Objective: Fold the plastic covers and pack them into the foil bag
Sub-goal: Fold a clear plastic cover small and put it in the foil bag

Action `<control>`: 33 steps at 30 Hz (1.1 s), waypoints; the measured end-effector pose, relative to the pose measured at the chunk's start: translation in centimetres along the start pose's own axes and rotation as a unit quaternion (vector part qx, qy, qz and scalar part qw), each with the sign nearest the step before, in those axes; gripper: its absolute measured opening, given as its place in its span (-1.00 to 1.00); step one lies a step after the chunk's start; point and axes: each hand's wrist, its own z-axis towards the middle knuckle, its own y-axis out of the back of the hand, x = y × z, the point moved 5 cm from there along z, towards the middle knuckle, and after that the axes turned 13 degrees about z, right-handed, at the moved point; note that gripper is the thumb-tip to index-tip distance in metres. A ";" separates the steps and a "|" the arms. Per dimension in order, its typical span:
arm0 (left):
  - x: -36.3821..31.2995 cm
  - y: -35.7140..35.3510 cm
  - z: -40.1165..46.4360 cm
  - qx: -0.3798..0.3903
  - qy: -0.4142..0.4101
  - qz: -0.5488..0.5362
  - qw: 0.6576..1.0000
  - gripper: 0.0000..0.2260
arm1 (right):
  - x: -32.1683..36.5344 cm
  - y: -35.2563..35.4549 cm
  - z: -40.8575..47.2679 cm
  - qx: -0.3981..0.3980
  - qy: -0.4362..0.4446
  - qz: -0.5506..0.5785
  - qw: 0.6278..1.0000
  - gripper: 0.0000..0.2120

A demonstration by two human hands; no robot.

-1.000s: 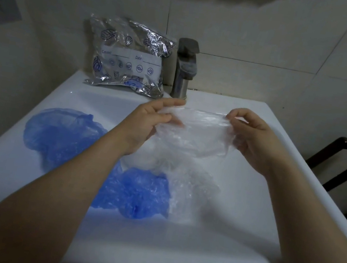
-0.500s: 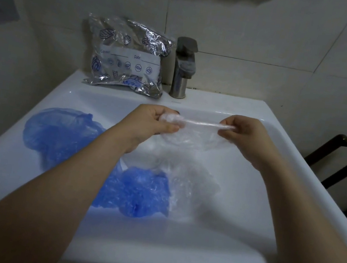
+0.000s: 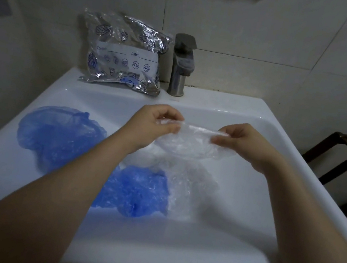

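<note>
Forearms reaching over sink (image 3: 240, 251), left hand (image 3: 154, 122) and right hand (image 3: 238, 139) pinching clear cover (image 3: 195, 145) taut

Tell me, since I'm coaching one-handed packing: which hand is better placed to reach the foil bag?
Probably left. The left hand pinches the clear cover on the foil bag's side; the right hand is farther.

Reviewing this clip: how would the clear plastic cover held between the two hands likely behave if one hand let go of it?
The clear cover is probably very floppy: pinched by the left hand and right hand, it sags in a crinkled pouch below its stretched edge. It likely weighs almost nothing, since fingertip pinches carry it. Released on one side, it would probably dangle limp, not keep its shape.
</note>
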 end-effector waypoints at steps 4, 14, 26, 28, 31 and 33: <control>0.0 0.3 0.2 -0.001 0.004 0.007 1.000 -0.81 | 0.2 0.6 -0.1 -0.013 0.028 0.079 0.996 -0.88; 0.4 -0.1 0.1 -0.004 0.083 0.103 0.991 -0.68 | 0.7 -0.4 0.0 -0.002 0.045 0.088 0.995 -0.72; 0.1 -0.1 0.1 0.027 0.042 0.146 0.988 -0.69 | 1.9 -2.2 -0.1 -0.067 0.054 -0.063 0.994 -0.75; 0.0 -0.1 0.0 0.037 0.030 0.140 0.989 -0.71 | 2.2 -2.0 -0.3 -0.053 0.070 -0.089 0.992 -0.73; 0.1 0.0 -0.1 0.053 0.039 0.140 0.988 -0.77 | 2.3 -1.6 -0.2 -0.037 0.075 -0.158 0.984 -0.74; 0.3 -0.1 -0.2 0.067 0.057 0.135 0.987 -0.80 | 2.2 -1.6 -0.1 -0.036 0.087 -0.162 0.982 -0.76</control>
